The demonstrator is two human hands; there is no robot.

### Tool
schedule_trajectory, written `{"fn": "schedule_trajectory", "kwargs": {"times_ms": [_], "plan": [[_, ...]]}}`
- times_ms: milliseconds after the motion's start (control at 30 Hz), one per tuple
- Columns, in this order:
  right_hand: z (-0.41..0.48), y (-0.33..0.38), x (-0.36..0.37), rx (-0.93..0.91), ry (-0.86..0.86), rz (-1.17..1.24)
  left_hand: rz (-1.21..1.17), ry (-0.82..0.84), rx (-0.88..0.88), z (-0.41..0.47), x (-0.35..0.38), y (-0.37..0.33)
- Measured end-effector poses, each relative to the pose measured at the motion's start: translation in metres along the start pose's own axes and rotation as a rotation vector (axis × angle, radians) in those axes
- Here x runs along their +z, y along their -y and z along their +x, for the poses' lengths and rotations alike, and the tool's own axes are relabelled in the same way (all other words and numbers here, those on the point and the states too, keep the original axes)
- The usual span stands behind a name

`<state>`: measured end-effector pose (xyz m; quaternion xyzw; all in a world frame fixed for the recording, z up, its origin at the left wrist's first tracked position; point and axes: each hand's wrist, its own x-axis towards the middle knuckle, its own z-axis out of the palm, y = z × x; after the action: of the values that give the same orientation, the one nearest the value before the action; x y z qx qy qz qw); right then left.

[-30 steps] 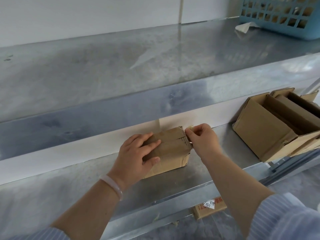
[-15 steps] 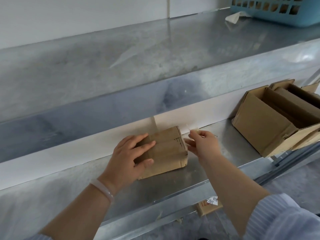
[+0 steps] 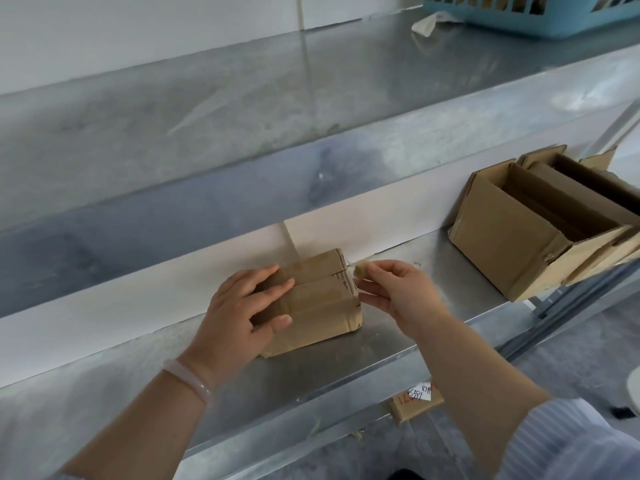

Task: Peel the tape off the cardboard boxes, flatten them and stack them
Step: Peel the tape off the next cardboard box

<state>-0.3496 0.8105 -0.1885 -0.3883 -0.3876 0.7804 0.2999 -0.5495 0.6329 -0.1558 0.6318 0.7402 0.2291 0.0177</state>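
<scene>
Cardboard box [image 3: 313, 301] lay closed on the near metal shelf [image 3: 433, 329] as a person worked at its tape. The left hand [image 3: 242, 313], a pale bracelet [image 3: 188, 379] on its wrist, clasped the box's left end, fingers over the top and thumb on the near face, apparently to keep it from sliding while tape was pulled. The right hand [image 3: 398, 289] pinched a small crumpled piece of tape [image 3: 360, 270] between thumb and fingertips just beside the box's right end; whether it was attached to the box could not be told. The box was not yet flattened. To the right, well apart, several opened boxes [image 3: 512, 237] stood nested together, likely awaiting the same treatment. A blue basket [image 3: 519, 12] sat on the far upper shelf [image 3: 242, 98]. Below the near shelf, a white label [image 3: 420, 394] on another carton [image 3: 407, 412] bore handwritten digits that appeared to read 8391; red print beside it was illegible.
</scene>
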Motion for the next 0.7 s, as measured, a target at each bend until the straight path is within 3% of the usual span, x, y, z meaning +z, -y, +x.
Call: {"fn": "schedule_trajectory", "kwargs": {"times_ms": [167, 333, 467, 700], "plan": [[0.003, -0.004, -0.007, 0.082, -0.022, 0.177, 0.009, -0.006, 0.015, 0.0, 0.001, 0.001], [0.001, -0.018, -0.004, -0.002, -0.033, -0.279, 0.01, 0.005, 0.005, 0.001, 0.001, 0.001], [-0.006, -0.018, -0.007, -0.036, 0.015, -0.408, 0.013, 0.021, -0.006, 0.001, -0.001, -0.001], [-0.005, -0.008, -0.011, 0.175, 0.057, -0.209, 0.011, 0.033, -0.022, 0.002, -0.003, -0.004]]}}
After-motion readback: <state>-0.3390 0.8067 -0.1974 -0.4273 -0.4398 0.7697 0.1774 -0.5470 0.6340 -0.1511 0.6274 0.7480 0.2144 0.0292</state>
